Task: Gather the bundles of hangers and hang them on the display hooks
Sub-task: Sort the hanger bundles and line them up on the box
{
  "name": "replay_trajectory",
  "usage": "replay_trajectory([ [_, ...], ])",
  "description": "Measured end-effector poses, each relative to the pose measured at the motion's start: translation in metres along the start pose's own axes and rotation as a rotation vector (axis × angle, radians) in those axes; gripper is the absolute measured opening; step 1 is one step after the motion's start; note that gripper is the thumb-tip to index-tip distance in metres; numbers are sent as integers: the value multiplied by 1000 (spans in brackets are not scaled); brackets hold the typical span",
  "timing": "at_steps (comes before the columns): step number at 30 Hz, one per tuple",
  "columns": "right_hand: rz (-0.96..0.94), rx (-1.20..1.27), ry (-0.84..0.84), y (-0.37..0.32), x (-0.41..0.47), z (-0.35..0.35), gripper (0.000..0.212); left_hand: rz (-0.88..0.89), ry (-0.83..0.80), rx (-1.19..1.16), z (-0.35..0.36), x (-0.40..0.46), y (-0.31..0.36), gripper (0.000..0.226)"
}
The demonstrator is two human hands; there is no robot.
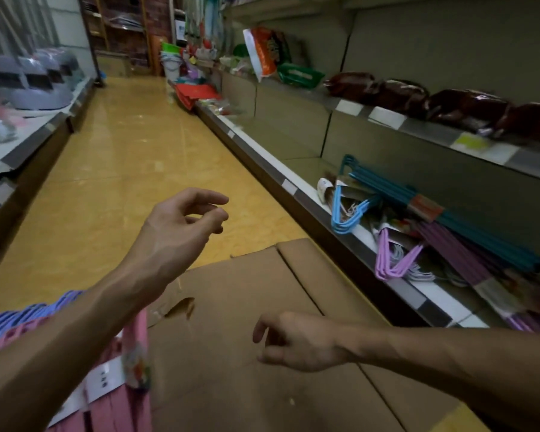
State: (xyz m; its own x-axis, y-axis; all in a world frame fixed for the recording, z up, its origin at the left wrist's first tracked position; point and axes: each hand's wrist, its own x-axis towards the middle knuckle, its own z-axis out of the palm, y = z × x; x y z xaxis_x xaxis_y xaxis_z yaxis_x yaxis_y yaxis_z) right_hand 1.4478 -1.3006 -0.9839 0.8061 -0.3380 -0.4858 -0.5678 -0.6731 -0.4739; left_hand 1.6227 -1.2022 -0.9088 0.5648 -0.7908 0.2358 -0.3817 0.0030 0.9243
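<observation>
Cardboard box (247,353), closed flaps, standing on the yellow floor (122,169) of a shop aisle; taken here as the landmark. Left hand (181,222): raised over the box's far left corner, fingers loosely curled, thumb and forefinger close together, nothing held. Right hand (300,341): low over the box top, fingers hanging loosely curled, nothing held; whether it touches the cardboard cannot be told. Pink hanger bundle (113,400): just left of the box, touching its near left edge, banded with a white label, with purple hangers (16,316) behind it under the left forearm. Bottom shelf (365,241), right of the box: light-blue hanger bundle (343,213), lilac hanger bundle (393,260), teal hanger bundle (418,204) and dark purple hanger bundle (455,257), all lying flat and overlapping. Upper shelf (424,126), above these: dark red packets (449,107) in a row. Left of the box, across the aisle: grey plastic goods (35,82), blurred.
</observation>
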Motion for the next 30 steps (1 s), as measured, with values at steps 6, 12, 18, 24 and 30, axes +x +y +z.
replay_trajectory([
  [6, 1, -9, 261, 76, -52, -64, 32, 35, -104, -82, 73, 5, 40, 16],
  [12, 107, 27, 582, 175, -88, -128, 25, 69, -135, -95, 131, 30, 80, 16],
  [18, 420, 68, 976, 303, -132, -178, 55, 17, -109, -216, 195, 42, 83, 16],
  [24, 720, 44, 871, 386, -162, -186, 111, -80, -178, -291, 264, 68, 80, 18],
  [30, 644, 236, 708, 408, -153, -183, 127, -106, -253, -244, 300, 71, 67, 18],
])
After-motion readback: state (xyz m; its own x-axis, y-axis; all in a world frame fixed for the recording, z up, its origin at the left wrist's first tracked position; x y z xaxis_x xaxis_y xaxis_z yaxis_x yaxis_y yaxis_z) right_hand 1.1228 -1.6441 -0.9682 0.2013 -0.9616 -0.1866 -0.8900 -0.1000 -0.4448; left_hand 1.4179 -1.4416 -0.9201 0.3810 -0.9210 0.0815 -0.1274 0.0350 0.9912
